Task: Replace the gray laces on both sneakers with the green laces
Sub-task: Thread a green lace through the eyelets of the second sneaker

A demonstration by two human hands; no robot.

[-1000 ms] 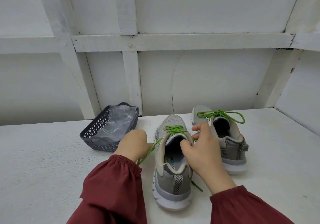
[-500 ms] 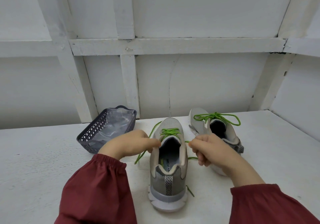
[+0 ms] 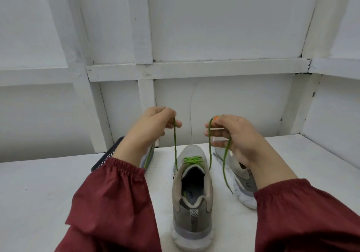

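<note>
Against a white panelled wall (image 3: 224, 27) stands a white table (image 3: 48, 193), and both forearms reach over it from the bottom edge. They wear a dark red left sleeve (image 3: 113, 203) and right sleeve (image 3: 303, 212), each gathered at the cuff.

The near sneaker (image 3: 191, 222), grey and beige with a white sole, stands upright at the table's centre, heel toward the camera. The second sneaker (image 3: 243, 193) stands just beside it on the right and further back, largely hidden by the right wrist. A dark perforated basket (image 3: 105, 157) sits to the left, mostly behind the left forearm.

Both hands are raised above the near sneaker's toe, level with each other and a little apart. The left hand (image 3: 152, 129) has its fingers curled and pinches one end of the green lace (image 3: 175, 146) between thumb and fingertip. The right hand (image 3: 237, 134) pinches the other end the same way, its lower fingers half extended toward the left. From each pinch a strand runs straight down to the top eyelets, and the lace crosses in bright green over the tongue. A loose tail drops from the right hand across the second sneaker.

The print on the near sneaker's insole is too blurred to read. A striped herringbone tab marks its heel.
</note>
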